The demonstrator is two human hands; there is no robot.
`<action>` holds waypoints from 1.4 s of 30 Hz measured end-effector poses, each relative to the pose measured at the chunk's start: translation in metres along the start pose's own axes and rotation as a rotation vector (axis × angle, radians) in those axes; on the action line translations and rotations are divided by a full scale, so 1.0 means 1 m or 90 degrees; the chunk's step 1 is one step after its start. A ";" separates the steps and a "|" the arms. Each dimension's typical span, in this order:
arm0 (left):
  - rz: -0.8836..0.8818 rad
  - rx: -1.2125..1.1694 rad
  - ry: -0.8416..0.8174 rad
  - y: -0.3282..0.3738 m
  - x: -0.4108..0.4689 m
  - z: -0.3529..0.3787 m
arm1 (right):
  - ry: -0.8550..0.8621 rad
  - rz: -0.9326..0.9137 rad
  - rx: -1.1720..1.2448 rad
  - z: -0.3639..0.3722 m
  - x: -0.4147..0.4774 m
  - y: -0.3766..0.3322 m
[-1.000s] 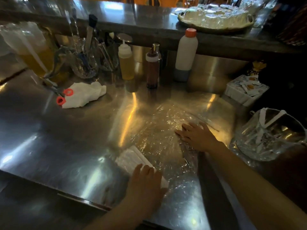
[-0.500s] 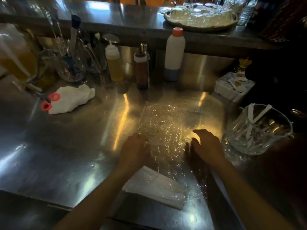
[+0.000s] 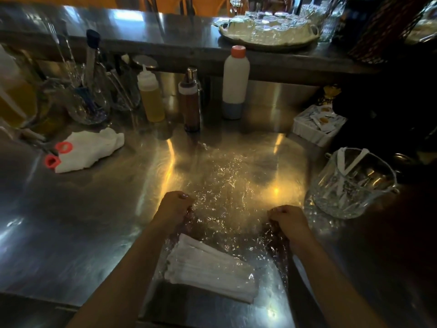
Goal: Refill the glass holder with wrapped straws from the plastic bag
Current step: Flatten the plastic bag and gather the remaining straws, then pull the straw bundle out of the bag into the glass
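Observation:
A clear plastic bag [image 3: 227, 183] lies flat on the steel counter, stretching away from me. A bundle of white wrapped straws [image 3: 210, 268] sits inside its near end, between my forearms. My left hand [image 3: 173, 208] is fisted on the bag's left edge. On the bag's right edge my right hand [image 3: 289, 220] is clenched too, pinching the film. The cut-glass holder [image 3: 352, 185] stands to the right, apart from my right hand, with a few wrapped straws leaning in it.
Squeeze bottles [image 3: 151, 95], a brown bottle [image 3: 190, 102] and a white bottle [image 3: 236, 84] line the back. A white cloth [image 3: 89, 150] and red-handled scissors [image 3: 55, 153] lie at left. A white sachet box [image 3: 316, 124] sits back right; a tray of glasses [image 3: 267, 31] rests on the upper shelf.
Both hands have pulled back toward me and closed into fists on the bag's two side edges. The left hand left the straw bundle, which now lies uncovered between my arms.

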State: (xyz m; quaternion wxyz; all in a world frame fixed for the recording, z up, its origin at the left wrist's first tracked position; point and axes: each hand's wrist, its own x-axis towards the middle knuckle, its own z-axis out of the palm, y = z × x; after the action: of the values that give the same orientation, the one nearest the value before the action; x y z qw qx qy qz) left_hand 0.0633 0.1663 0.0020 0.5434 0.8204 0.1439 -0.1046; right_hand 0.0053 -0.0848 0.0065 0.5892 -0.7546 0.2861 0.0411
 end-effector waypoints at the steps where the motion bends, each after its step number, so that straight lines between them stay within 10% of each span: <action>1: 0.010 -0.047 -0.002 0.000 0.000 -0.001 | -0.004 -0.017 0.022 -0.001 -0.001 -0.001; 18: 0.302 -0.278 0.043 0.109 -0.035 -0.048 | 0.089 -0.413 0.236 -0.036 -0.013 -0.098; 33: 0.127 -0.230 -0.022 0.065 -0.031 -0.049 | 0.038 -0.336 0.249 -0.015 -0.011 -0.075; 38: 0.210 -0.071 0.221 0.083 -0.038 -0.042 | 0.039 -0.371 0.234 -0.016 -0.016 -0.083; 42: 0.557 0.154 0.428 0.109 -0.062 -0.031 | 0.029 -0.407 0.206 -0.018 -0.020 -0.093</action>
State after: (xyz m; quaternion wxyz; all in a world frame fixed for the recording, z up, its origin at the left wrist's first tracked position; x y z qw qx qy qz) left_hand 0.0438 0.1473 0.1279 0.3623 0.8485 -0.0573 0.3814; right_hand 0.0283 -0.0806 0.1000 0.6779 -0.7033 0.0510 -0.2080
